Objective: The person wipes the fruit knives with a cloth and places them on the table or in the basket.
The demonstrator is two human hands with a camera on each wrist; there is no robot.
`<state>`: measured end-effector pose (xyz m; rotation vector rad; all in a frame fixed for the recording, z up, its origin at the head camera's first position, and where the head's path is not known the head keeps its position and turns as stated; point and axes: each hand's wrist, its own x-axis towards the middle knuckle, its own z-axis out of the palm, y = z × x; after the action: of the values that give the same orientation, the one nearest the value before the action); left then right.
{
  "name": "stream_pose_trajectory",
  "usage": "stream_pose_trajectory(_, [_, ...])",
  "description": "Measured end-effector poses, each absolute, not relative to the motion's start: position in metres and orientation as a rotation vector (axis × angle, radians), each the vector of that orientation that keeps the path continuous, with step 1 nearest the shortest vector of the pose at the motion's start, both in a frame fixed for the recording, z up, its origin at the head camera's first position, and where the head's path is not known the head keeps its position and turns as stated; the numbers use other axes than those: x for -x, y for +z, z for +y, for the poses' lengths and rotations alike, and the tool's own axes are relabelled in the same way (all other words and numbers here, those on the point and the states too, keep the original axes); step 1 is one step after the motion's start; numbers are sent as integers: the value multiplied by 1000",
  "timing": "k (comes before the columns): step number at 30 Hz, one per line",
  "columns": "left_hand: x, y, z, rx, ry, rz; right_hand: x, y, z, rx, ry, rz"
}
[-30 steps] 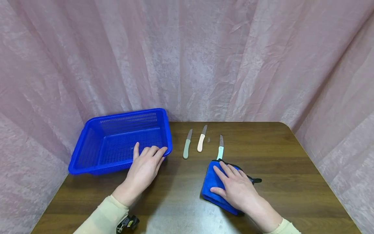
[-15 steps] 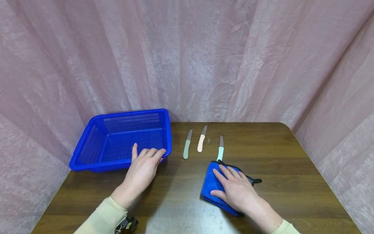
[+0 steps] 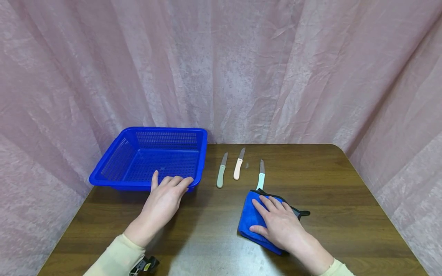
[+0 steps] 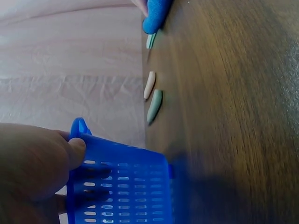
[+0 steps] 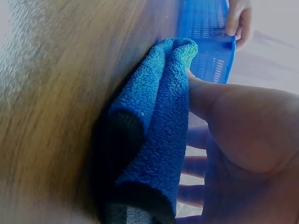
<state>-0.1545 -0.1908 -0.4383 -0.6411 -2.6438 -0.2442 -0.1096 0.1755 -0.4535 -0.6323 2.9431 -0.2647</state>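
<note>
My left hand (image 3: 162,201) holds the near right rim of a blue plastic basket (image 3: 165,141), thumb outside and fingers over the rim, as the left wrist view of the basket wall (image 4: 149,156) shows. The basket is bare inside. Under my right hand (image 3: 276,222) lies a folded blue towel (image 3: 249,214) with black edging; the fingers are spread flat on top. A paring knife with a mint handle (image 3: 261,180) pokes out beyond the towel's far edge, its handle end hidden. Between basket and towel lie a green-handled knife (image 3: 220,176) and a cream-handled knife (image 3: 237,170).
Everything stands on a brown wooden table (image 3: 328,180) with a rounded far right corner. Pink curtains (image 3: 241,76) hang close behind and at both sides. A black strap end of the towel (image 3: 304,213) points right.
The basket has turned, its left end swinging away toward the back, and its right end has shifted slightly right. My left hand moved a little left with the rim. Right hand, towel and knives stayed.
</note>
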Motion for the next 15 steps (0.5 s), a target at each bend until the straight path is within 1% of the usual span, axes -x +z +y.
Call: stream_pose_trajectory(15, [152,-434,-201,630,-255,-2670,111,-455,174,645,-191,3018])
